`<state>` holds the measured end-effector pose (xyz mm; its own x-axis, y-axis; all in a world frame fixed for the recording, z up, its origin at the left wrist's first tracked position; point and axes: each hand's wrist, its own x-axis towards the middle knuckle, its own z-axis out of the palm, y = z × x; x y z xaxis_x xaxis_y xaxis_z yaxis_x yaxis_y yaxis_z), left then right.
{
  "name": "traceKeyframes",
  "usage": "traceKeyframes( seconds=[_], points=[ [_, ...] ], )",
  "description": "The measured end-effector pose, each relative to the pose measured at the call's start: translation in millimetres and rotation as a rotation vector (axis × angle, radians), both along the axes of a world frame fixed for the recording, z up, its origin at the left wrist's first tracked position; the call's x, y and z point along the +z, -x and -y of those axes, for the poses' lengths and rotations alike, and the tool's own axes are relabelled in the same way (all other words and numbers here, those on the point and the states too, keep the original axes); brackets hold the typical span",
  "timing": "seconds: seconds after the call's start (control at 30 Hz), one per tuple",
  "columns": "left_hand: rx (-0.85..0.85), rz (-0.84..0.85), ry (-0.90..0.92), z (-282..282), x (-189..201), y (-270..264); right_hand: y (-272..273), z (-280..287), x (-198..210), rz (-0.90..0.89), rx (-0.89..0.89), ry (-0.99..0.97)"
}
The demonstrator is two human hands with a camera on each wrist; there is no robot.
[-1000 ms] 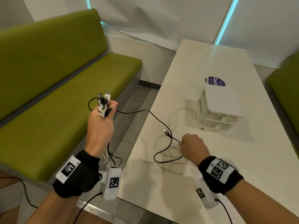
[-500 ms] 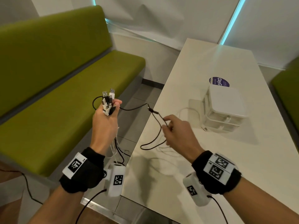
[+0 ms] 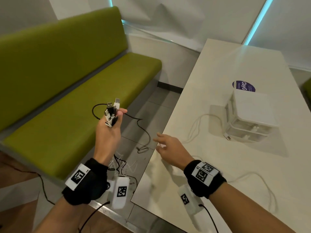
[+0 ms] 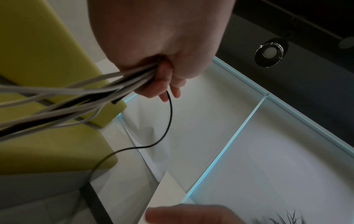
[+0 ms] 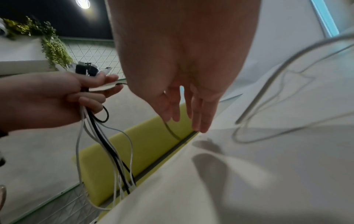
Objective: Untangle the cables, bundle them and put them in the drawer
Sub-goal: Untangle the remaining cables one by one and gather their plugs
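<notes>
My left hand (image 3: 109, 130) is raised left of the table and grips a bunch of black and white cables (image 3: 111, 111) near their USB plugs, which stick up above the fist. The cable strands (image 4: 80, 97) hang down below the fist. One black cable (image 3: 144, 130) trails from the bunch down beside the table edge, its end hanging free. My right hand (image 3: 168, 145) hovers open over the table's left edge, fingers (image 5: 199, 115) straight, holding nothing. A white cable (image 3: 198, 125) lies on the table and runs to the small white drawer unit (image 3: 250, 115).
The white table (image 3: 218, 174) fills the right side. A green bench (image 3: 70, 91) runs along the left, with grey floor between. A blue round sticker (image 3: 244, 85) lies behind the drawer unit. More white cable (image 3: 262, 182) loops near my right forearm.
My right hand let go of the black cable, which dropped off the table and now hangs from my left hand. The right hand opened and moved toward the table's left edge.
</notes>
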<state>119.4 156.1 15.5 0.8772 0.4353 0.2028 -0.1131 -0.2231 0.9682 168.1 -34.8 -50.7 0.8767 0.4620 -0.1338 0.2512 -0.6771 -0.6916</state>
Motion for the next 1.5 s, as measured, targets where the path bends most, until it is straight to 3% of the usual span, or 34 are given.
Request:
traceKeyframes(
  seconds=[0.1, 0.2, 0.4, 0.53, 0.6, 0.7, 0.8, 0.93, 1.23, 1.5],
  points=[
    [-0.023, -0.046, 0.008, 7, -5, 0, -5, 28, 10, 0.104, -0.157, -0.101],
    [-0.037, -0.072, -0.012, 12, -10, -5, -17, 72, 22, 0.182, -0.308, -0.048],
    [-0.05, -0.119, -0.072, 29, -1, -11, -39, 154, 17, 0.227, -0.4, 0.379],
    [-0.068, -0.18, -0.181, 43, 1, -14, -39, 166, 4, 0.132, -0.326, 0.673],
    [-0.07, -0.207, -0.206, 50, 2, -14, -32, 163, -1, 0.164, -0.296, 0.725],
    [-0.073, -0.228, -0.217, 59, -1, -14, -28, 158, -10, 0.25, -0.305, 0.662],
    [-0.085, -0.255, -0.192, 65, -6, -17, -29, 154, -8, 0.153, -0.35, 0.563],
    [-0.101, -0.288, -0.208, 63, -9, -22, -26, 141, 8, 0.037, -0.279, 0.501],
    [-0.143, -0.307, -0.206, 44, -14, -24, -15, 64, 81, 0.303, -0.224, 0.042],
    [-0.101, -0.338, -0.187, 23, -18, -28, -11, 21, 90, 0.319, -0.092, -0.171]
  ],
)
